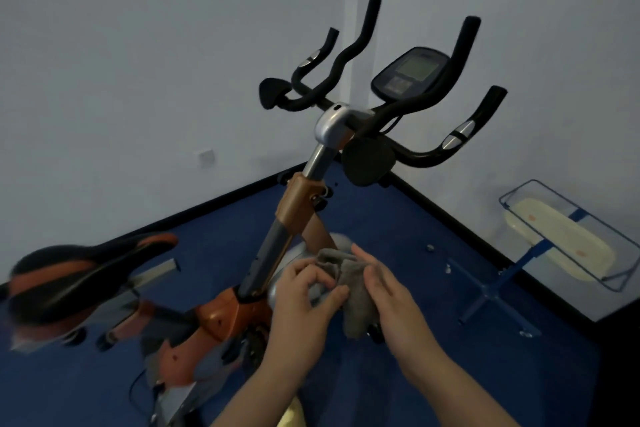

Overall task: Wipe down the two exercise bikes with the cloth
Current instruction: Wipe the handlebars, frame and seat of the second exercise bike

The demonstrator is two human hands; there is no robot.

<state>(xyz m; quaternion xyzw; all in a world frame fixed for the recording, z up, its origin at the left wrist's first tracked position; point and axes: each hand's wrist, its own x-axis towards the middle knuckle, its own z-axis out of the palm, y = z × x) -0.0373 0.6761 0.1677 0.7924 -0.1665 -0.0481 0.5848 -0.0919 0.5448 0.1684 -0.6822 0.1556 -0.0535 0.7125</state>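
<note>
An orange and black exercise bike (298, 204) stands before me in the room's corner. Its black handlebars (408, 104) and console (410, 71) are up top, and its saddle (83, 274) is at the left. A grey cloth (349, 291) hangs bunched between my hands, over the bike's frame. My left hand (304, 302) pinches the cloth's edge with curled fingers and thumb. My right hand (384, 291) lies against the cloth's right side with its fingers extended. Only one bike is in view.
The floor is blue carpet (415, 236) with a black skirting along white walls. A blue-framed stand with a cream pad (561, 243) stands at the right by the wall. A wall socket (206, 158) sits low on the left wall.
</note>
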